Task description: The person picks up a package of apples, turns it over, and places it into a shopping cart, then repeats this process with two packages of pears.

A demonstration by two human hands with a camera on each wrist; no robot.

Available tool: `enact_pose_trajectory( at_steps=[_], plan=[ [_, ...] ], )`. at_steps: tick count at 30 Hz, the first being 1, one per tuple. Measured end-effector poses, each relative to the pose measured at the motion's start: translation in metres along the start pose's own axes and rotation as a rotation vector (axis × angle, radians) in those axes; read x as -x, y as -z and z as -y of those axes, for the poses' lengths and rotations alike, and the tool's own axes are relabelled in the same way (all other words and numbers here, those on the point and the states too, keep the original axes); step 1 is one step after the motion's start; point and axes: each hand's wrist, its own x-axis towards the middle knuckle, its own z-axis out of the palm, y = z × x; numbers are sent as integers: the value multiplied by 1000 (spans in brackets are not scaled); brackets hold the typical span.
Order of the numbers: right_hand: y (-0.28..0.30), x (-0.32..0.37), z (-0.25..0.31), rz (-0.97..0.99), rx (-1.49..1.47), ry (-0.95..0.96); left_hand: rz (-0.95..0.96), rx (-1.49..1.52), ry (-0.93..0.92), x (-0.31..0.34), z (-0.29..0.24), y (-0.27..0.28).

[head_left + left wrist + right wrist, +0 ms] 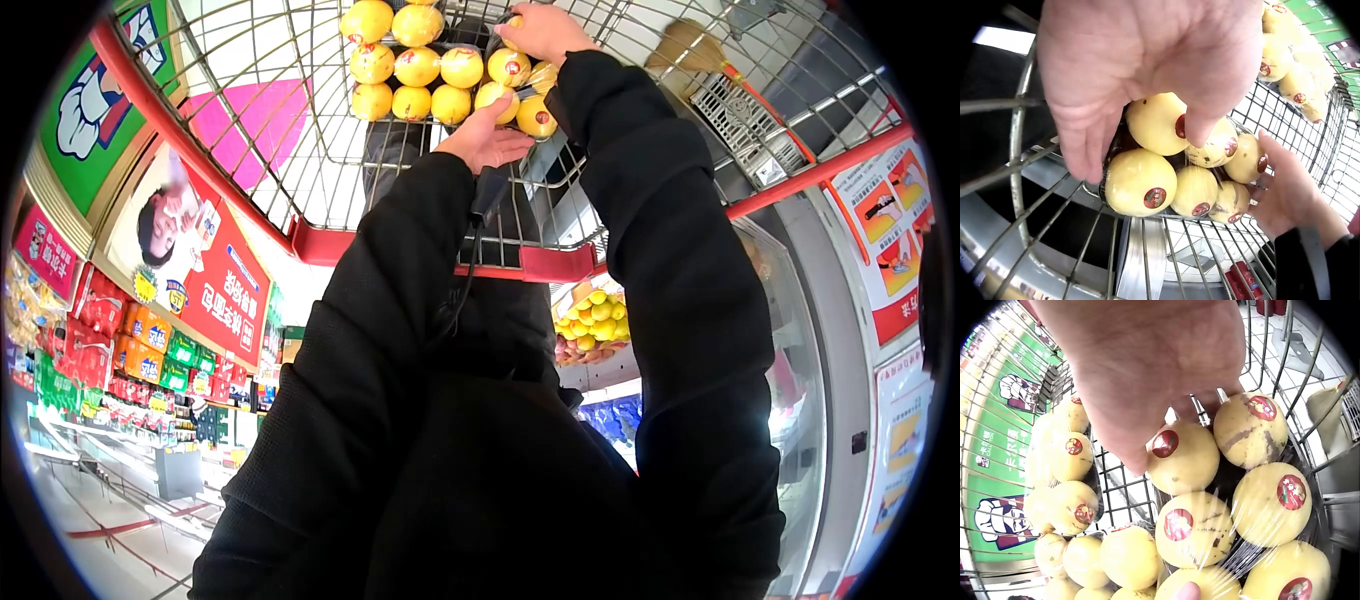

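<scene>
A film-wrapped pack of yellow fruit point(509, 68) with red stickers lies tilted between both hands in the wire cart. My left hand point(487, 140) grips its near end; in the left wrist view the left hand point(1147, 62) has its thumb on a fruit point(1159, 123) and fingers down the side. At the far end, my right hand point(548, 32) holds the pack. The right wrist view has the right hand point(1160, 375) with its thumb beside a fruit point(1183, 457) and fingers partly hidden behind; the left thumb tip shows at the bottom edge.
Other packs of yellow fruit point(417, 67) sit to the left in the cart. The cart's red rim point(325, 247) and wire sides surround the hands. A broom point(690, 47) and a white basket point(745, 120) stand beyond the right side; shelves of packaged goods point(145, 340) are at left.
</scene>
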Motion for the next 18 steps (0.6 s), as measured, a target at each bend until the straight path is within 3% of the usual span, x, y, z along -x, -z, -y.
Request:
enact_pose_trajectory(
  at_steps=[5,9,12,18],
  plan=[
    [-8,2,-11,20,1,-24,19,58,-1,-13,4,7],
    [-46,-11,-42,-254,-115,88,-18,178,-29,-22,9,7],
    [-45,-2,-35,-224,-104,-30,-10,211,-53,-26,11,6],
    [-48,10,-28,-343,-108,-19,-58,227,-82,-23,15,-2]
  ],
)
